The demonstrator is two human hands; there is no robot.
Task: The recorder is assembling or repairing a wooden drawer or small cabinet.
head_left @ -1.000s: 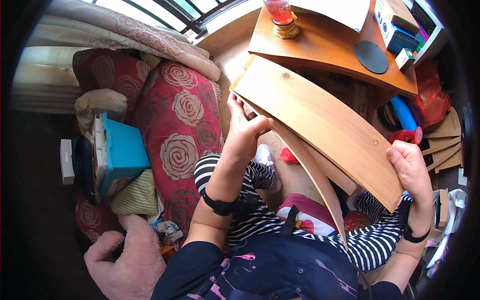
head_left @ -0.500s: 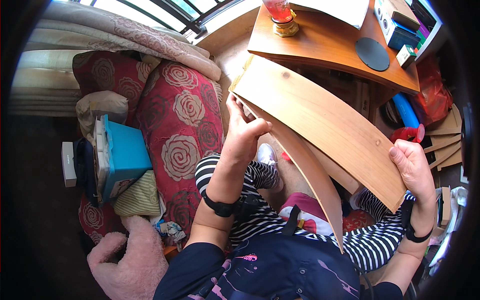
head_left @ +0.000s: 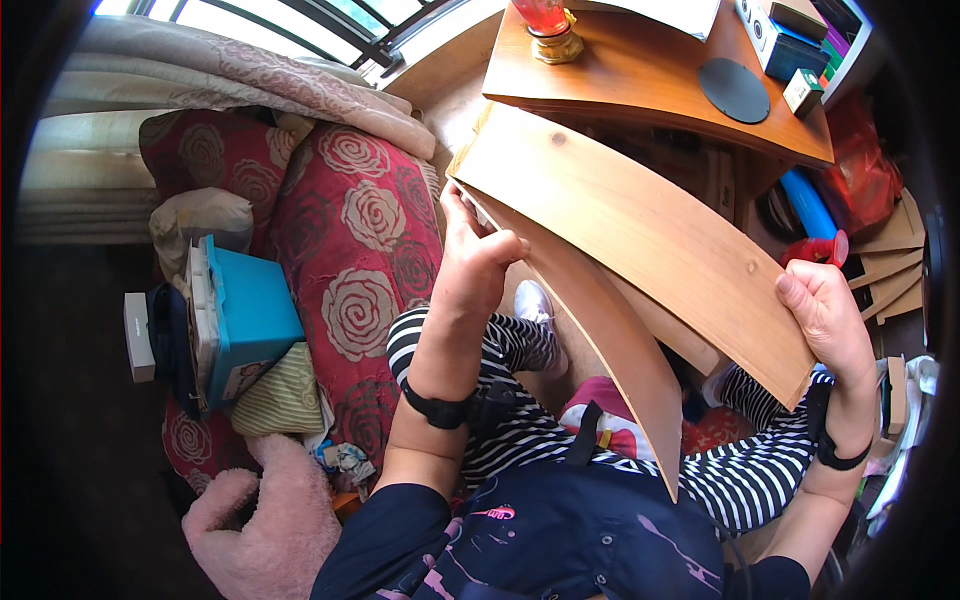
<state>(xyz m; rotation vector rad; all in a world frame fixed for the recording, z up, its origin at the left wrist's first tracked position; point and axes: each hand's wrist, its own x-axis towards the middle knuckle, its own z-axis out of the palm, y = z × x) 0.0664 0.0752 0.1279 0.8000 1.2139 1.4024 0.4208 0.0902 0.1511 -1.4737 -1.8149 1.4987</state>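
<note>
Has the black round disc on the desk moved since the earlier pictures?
No. The black disc keeps the same place on the wooden desk, near its front edge; the view itself shifted slightly.

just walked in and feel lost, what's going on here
A person is handling a broad board and a thin board that slants down below it. The right grip clasps the broad board's near end; the left grip holds the thin board near its far end. A wooden desk stands beyond.
</note>
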